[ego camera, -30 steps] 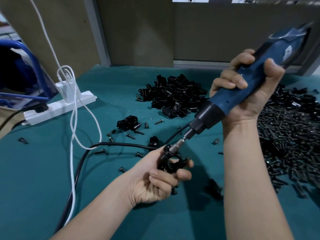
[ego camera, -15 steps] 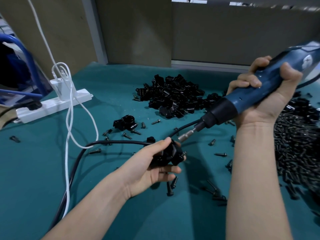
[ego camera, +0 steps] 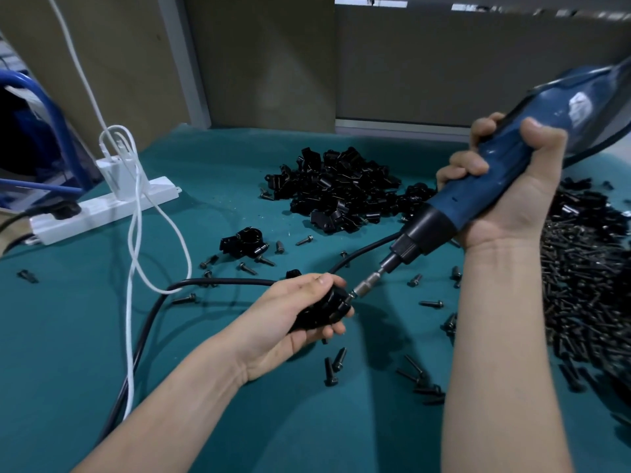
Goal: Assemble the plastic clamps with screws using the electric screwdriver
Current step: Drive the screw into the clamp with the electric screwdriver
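Observation:
My left hand [ego camera: 293, 315] grips a black plastic clamp [ego camera: 324, 308] just above the teal table, thumb on top and fingers curled under it. My right hand [ego camera: 505, 186] holds the blue electric screwdriver [ego camera: 485, 189] slanted down to the left. Its metal bit [ego camera: 367, 286] touches the right end of the clamp. A pile of black clamp parts [ego camera: 341, 192] lies behind, and a heap of black screws [ego camera: 587, 278] spreads at the right.
One assembled clamp [ego camera: 244, 242] sits left of centre among loose screws [ego camera: 333, 365]. A black cable [ego camera: 222, 283] and a white cable [ego camera: 135, 254] cross the teal table [ego camera: 68, 336]. A white power strip [ego camera: 102, 209] lies at the left.
My left hand turned the clamp over in its grip. The screwdriver drew back to the right, then its bit came down onto the clamp's right end.

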`<state>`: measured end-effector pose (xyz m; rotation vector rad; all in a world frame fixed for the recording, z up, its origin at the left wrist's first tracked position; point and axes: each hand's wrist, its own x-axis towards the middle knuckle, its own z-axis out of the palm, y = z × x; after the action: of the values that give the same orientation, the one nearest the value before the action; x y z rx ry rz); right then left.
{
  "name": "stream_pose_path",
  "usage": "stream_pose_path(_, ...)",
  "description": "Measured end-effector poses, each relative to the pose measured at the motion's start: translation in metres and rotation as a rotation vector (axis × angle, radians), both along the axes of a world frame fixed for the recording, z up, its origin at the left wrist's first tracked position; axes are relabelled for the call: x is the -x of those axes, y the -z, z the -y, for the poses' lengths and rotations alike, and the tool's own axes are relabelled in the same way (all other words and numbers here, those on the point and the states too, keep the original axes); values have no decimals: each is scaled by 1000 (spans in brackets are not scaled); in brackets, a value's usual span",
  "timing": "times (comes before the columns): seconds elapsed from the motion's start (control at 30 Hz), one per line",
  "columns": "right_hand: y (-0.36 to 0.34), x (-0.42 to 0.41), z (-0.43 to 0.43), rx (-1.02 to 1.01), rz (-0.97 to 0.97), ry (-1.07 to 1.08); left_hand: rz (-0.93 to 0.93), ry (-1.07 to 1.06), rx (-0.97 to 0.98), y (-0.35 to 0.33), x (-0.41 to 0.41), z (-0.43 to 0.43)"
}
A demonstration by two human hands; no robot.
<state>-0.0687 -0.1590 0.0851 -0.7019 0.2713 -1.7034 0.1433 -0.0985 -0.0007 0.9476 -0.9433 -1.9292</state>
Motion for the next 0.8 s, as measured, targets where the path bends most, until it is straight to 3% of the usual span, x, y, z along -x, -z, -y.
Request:
stream_pose_path(0.47, 1, 2, 0, 1, 37, -16, -61, 74, 19, 4, 1, 0)
stream_pose_path(0.7, 1, -2, -1, 0, -47, -8, 201, 89, 231, 7, 0, -1)
stream_pose_path(0.8, 1, -6, 0, 22, -90, -27, 188, 114, 290, 8, -2, 0)
